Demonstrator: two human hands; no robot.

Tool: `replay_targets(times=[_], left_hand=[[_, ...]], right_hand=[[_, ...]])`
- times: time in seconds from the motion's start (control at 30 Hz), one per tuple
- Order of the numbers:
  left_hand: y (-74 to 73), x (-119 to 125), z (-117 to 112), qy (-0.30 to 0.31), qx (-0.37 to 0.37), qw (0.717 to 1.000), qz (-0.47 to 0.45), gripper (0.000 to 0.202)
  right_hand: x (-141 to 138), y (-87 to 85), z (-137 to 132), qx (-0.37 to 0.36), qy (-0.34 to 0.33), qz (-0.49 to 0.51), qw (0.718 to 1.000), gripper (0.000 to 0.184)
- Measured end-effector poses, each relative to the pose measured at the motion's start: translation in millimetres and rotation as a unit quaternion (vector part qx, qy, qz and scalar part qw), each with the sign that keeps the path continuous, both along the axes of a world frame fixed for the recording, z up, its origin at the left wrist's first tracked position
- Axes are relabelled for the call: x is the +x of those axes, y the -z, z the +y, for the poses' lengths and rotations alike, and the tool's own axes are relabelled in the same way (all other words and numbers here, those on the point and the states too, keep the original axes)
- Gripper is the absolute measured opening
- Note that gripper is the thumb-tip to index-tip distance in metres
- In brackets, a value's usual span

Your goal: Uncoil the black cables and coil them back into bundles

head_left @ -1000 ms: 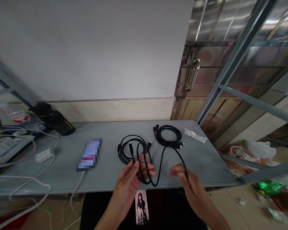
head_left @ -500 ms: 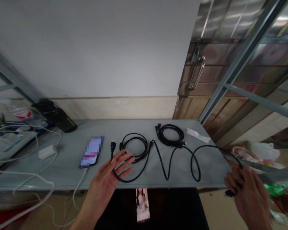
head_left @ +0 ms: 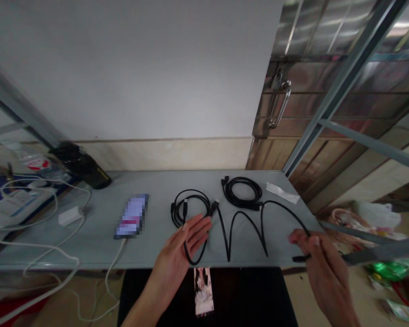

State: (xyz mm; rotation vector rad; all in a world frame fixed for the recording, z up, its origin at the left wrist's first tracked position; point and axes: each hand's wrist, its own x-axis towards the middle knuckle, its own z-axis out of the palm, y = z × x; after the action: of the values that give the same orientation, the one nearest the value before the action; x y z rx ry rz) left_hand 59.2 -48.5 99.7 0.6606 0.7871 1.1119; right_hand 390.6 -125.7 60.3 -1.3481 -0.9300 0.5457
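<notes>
A loose black cable (head_left: 247, 217) runs in bends across the grey table between my two hands. My left hand (head_left: 179, 252) pinches it near one end with the thumb, its other fingers stretched out. That end's plug (head_left: 185, 207) sticks up above the thumb. My right hand (head_left: 322, 261) is closed round the cable by the table's right front edge, and a black end pokes out at the left of its fingers. Beside my left hand lies a coiled black cable (head_left: 192, 196). Another coiled black cable (head_left: 242, 178) lies farther back on the right.
A phone (head_left: 132, 215) with a white lead lies on the grey table (head_left: 157, 184), left of centre. A black bottle (head_left: 83, 165), a white adapter (head_left: 70, 215) and white cords are at the left. A white strip (head_left: 282, 193) lies back right. Metal posts (head_left: 344, 75) frame the table.
My left hand has moved right with the cable's plug end. My right hand has come left, and the cable's bends between them have drawn closer and shifted.
</notes>
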Motion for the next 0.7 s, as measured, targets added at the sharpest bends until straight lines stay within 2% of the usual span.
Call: replay_targets(times=[0.07, 0.13, 0.23, 0.3, 0.4, 0.53, 0.6, 0.7], left_hand=[[1.2, 17.7, 0.1, 0.014, -0.011, 1.000, -0.019, 0.054], [0.7, 33.3, 1.3, 0.024, -0.026, 0.999, -0.034, 0.050], [-6.4, 46.3, 4.6, 0.044, -0.043, 0.996, -0.069, 0.042], [-15.5, 46.9, 6.8, 0.050, -0.061, 0.992, -0.102, 0.035], [-31.5, 39.5, 8.7, 0.047, -0.086, 0.981, -0.168, 0.028], [-45.9, 21.3, 12.6, 0.048, -0.071, 0.967, -0.239, 0.028], [-46.8, 9.3, 18.6, 0.046, -0.068, 0.968, -0.239, 0.027], [-38.4, -9.4, 33.7, 0.045, -0.050, 0.979, -0.190, 0.024]], right_hand=[[-24.2, -0.3, -4.1, -0.021, -0.052, -0.071, 0.996, 0.035], [-49.6, -3.0, -6.2, -0.013, -0.130, -0.124, 0.984, 0.029], [-78.3, -11.3, -4.4, 0.016, -0.267, -0.190, 0.945, 0.020], [-88.2, -19.0, -0.7, 0.020, -0.328, -0.221, 0.918, 0.017], [-96.3, -30.1, 7.7, 0.026, -0.351, -0.257, 0.900, 0.016], [-114.7, -34.1, 26.7, 0.100, -0.358, -0.326, 0.869, 0.027], [-127.6, -29.7, 40.9, 0.137, -0.369, -0.365, 0.844, 0.027], [-144.2, -19.6, 68.8, 0.171, -0.362, -0.440, 0.804, 0.013]])
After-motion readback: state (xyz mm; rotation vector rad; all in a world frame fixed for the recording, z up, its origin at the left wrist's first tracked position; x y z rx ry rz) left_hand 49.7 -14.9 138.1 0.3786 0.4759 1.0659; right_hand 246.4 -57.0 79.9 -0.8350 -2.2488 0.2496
